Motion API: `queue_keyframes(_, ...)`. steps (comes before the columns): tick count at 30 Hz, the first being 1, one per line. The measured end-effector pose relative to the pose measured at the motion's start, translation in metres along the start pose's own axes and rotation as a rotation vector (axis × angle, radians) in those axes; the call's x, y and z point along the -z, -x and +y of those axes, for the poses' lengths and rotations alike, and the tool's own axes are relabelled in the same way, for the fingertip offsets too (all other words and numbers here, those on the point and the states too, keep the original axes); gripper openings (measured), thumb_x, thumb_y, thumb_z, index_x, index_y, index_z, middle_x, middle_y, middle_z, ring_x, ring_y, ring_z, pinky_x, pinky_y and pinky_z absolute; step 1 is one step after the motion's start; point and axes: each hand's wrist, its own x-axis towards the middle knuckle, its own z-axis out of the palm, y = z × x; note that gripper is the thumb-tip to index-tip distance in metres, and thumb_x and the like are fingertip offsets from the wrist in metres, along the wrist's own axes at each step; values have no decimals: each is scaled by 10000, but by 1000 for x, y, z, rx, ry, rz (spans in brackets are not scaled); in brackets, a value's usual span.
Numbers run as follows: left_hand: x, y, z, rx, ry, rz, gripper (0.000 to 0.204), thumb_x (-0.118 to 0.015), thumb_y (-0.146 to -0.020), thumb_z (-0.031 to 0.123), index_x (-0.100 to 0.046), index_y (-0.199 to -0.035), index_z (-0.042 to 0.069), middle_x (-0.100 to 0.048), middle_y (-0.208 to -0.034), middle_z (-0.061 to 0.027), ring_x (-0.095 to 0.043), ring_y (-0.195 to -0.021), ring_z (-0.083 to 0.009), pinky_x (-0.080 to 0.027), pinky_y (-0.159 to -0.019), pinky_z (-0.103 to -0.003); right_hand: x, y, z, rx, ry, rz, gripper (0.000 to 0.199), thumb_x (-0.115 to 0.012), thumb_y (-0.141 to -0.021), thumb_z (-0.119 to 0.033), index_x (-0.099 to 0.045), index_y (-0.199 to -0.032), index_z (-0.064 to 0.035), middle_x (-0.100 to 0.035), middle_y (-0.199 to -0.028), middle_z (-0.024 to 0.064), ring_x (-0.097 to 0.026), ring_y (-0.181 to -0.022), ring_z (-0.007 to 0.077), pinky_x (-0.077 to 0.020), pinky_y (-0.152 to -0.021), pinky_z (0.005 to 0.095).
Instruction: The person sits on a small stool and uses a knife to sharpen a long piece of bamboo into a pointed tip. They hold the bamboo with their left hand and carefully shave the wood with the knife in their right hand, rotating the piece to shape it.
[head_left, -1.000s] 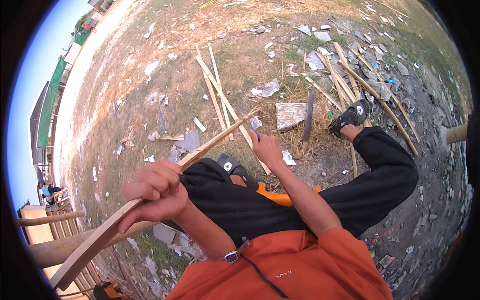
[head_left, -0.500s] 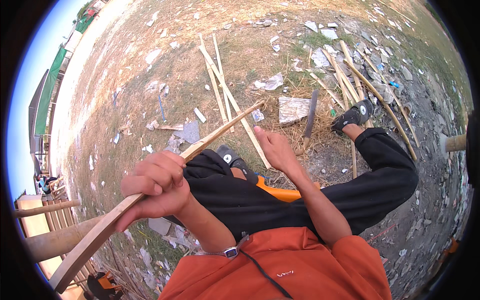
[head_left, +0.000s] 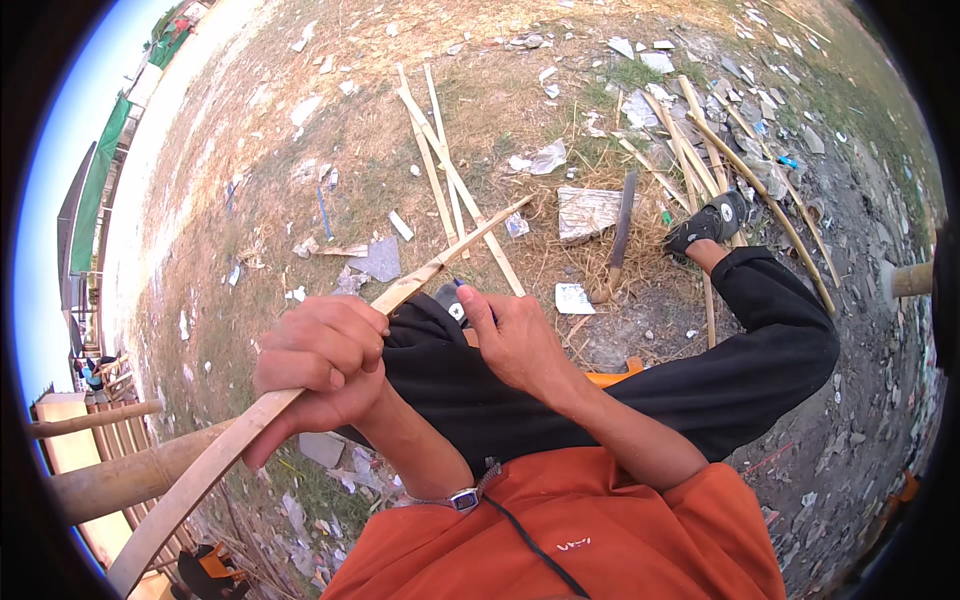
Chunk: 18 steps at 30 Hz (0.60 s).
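Note:
My left hand is closed around a long pale bamboo strip. The strip slants from the lower left up to a narrow tip in the middle, and it bows toward the lower left. Close to its upper half, my right hand is curled with the thumb up. A small dark blue tip shows at that thumb, and the rest of whatever it belongs to is hidden in the fingers. Whether it touches the strip I cannot tell.
Several bamboo strips lie crossed ahead, and more lie by my right foot. A long dark blade with a handle rests beside a pale block. Bamboo poles jut in at the left. Litter covers the ground.
My right hand has come down and left, nearer the strip, and the dark blue tip now shows. The left hand has shifted slightly right. A white paper is now uncovered beside the blade's handle.

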Motion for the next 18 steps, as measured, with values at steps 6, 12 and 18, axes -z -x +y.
queue_keyframes(6, 1, 2, 4, 7, -64, 122, 708, -264, -808, 772, -369, -647, 91, -306, -486, -13, -276, -364, -139, -313, -432, -334, 2, -12, 10, -34, 83, 25, 601, -378, -949, -459, -637, -723, 34, -591, -646, 275, -595, -674, 452, -457, -627, 506)
queue_keyframes(12, 2, 2, 3, 17, -29, 170, 711, -255, -806, 777, -369, -651, 93, -301, -489, -12, -276, -370, -138, -300, -430, -325, -15, -38, 53, -247, 103, 113, 597, -397, -943, -459, -648, -732, 40, -594, -636, 264, -593, -644, 448, -460, -615, 500)
queue_keyframes(18, -2, 2, 1, 2, -58, 117, 700, -249, -817, 764, -378, -662, 94, -305, -489, -9, -274, -373, -136, -271, -424, -311, -9, -26, 35, -38, 120, 110, 636, -372, -944, -477, -648, -724, 52, -564, -621, 301, -584, -642, 459, -461, -623, 504)
